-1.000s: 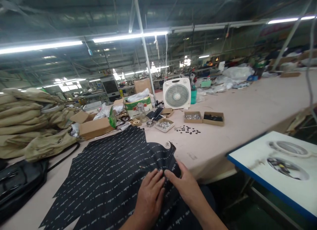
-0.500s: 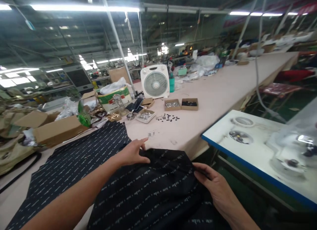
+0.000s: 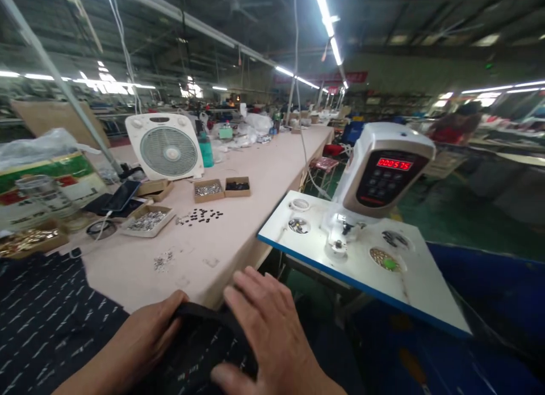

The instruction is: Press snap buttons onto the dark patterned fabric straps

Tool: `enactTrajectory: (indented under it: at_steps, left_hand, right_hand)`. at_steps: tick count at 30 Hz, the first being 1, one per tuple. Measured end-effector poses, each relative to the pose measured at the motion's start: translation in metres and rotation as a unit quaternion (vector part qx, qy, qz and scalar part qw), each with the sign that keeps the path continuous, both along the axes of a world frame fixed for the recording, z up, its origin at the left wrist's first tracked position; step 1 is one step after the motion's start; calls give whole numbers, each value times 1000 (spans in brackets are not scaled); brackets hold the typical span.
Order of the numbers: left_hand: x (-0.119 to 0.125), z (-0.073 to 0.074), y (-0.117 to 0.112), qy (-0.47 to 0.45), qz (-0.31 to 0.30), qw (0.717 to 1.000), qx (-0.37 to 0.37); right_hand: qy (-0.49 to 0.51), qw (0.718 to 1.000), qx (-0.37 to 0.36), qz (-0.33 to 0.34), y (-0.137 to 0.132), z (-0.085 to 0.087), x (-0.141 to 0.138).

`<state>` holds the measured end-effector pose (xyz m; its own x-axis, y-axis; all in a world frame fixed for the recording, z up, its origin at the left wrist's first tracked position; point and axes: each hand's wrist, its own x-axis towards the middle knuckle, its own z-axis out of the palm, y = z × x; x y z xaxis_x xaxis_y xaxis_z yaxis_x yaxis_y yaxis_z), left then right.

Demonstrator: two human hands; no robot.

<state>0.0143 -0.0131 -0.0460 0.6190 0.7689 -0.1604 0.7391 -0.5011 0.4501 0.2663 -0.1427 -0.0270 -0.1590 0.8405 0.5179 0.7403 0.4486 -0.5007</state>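
My left hand grips the edge of a dark printed fabric between thumb and fingers at the bottom of the view. Beside it, my right hand is over the fabric's right side, its fingers stretched out and the thumb apart. That hand is slightly blurred, and whether it touches the cloth I cannot tell. More dark cloth with white print lies on the table at the left. To the right stands a snap-press machine with a red lit display, on a white worktop with a blue edge.
On the long table are small metal parts, black pieces, cardboard trays of fasteners, a white fan, a phone and a jar. A person is in the right background.
The view has swung right, bringing the machine fully into sight. My right hand has let go of the fabric edge and opened; my left hand has closed on the edge.
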Motion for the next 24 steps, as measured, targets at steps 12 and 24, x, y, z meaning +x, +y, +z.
enactTrajectory:
  at_steps: [12, 24]
  left_hand:
    - [29, 24, -11, 6, -33, 998, -56]
    - [32, 23, 7, -154, -47, 958, -237]
  right_hand:
    - [159, 941, -299, 32, 39, -31, -9]
    - [224, 910, -345, 56, 60, -14, 2]
